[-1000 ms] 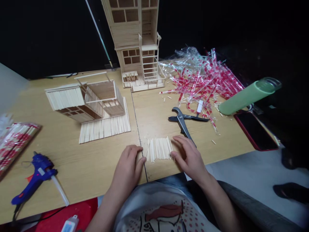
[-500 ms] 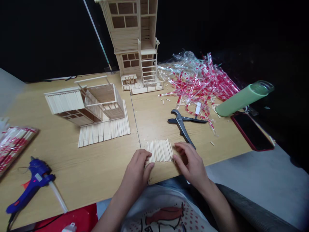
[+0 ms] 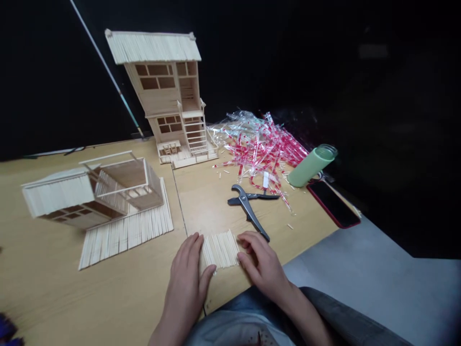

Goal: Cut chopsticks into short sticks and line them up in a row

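a stick panel (image 3: 219, 249) blocks the way between left hand (image 3: 185, 274) and right hand (image 3: 260, 264), with metal pliers (image 3: 248, 206) just ahead.

On the tabletop (image 3: 108, 298), a panel of craft sticks (image 3: 219, 249) sits right between the left hand (image 3: 185, 283) and the right hand (image 3: 261, 264)! Just behind it lie cutters (image 3: 248, 206), then a wrapper pile (image 3: 259, 144), with a bottle (image 3: 311, 166) and phone (image 3: 333, 204) to the right, and a stick house (image 3: 165, 96) back left!
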`<action>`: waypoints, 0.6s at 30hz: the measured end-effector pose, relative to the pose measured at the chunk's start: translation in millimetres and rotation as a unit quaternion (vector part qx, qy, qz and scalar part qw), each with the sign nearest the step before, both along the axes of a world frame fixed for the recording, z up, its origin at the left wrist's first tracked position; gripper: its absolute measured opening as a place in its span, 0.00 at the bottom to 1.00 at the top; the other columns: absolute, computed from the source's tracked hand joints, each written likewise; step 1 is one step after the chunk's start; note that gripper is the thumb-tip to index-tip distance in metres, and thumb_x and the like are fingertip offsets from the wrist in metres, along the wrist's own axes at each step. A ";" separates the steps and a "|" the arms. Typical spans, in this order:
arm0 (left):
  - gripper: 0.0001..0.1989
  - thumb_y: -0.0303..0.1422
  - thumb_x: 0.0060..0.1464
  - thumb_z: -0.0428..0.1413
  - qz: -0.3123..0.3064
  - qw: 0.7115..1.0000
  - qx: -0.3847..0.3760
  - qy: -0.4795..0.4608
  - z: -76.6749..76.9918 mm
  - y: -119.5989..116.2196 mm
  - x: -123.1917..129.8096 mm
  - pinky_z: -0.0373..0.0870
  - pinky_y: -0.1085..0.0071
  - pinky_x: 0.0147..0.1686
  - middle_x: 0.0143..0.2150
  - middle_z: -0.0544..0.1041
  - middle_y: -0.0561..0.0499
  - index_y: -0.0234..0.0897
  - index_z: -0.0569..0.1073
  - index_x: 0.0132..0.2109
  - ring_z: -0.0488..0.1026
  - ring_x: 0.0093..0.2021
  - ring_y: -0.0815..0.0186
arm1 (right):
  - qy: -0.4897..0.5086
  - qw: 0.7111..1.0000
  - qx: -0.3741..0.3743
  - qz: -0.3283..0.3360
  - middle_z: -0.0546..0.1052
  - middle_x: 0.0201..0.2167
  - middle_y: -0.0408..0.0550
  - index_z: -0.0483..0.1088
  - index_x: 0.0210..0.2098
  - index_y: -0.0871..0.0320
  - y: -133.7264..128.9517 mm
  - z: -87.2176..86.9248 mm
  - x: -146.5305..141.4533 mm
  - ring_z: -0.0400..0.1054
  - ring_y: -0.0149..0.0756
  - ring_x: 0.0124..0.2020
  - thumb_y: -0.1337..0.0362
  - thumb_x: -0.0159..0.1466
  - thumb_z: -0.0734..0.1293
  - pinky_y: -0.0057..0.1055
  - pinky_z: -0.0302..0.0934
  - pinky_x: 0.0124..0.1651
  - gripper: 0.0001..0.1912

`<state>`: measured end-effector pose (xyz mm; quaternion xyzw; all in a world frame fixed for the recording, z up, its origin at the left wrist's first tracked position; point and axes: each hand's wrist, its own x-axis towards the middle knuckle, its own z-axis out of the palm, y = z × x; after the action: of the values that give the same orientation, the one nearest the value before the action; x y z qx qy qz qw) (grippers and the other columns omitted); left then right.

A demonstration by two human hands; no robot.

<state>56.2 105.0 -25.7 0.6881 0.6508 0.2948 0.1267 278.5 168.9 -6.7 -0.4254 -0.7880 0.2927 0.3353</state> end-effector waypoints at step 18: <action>0.22 0.29 0.55 0.62 0.058 0.987 -0.055 -0.142 17.8 -19.2 13.1 0.63 0.46 0.65 0.64 0.66 0.32 0.35 0.64 0.55 0.62 0.67 0.48 | -0.080 0.995 0.060 -0.028 0.77 0.47 0.53 0.71 0.50 0.52 0.8 -18.1 5.3 0.75 0.47 0.41 0.52 0.69 0.62 0.43 0.72 0.40 0.15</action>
<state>69.4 85.9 -7.8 0.5920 0.6806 0.3599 0.2382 283.8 169.7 -24.7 -0.4481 -0.8163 0.2008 0.3043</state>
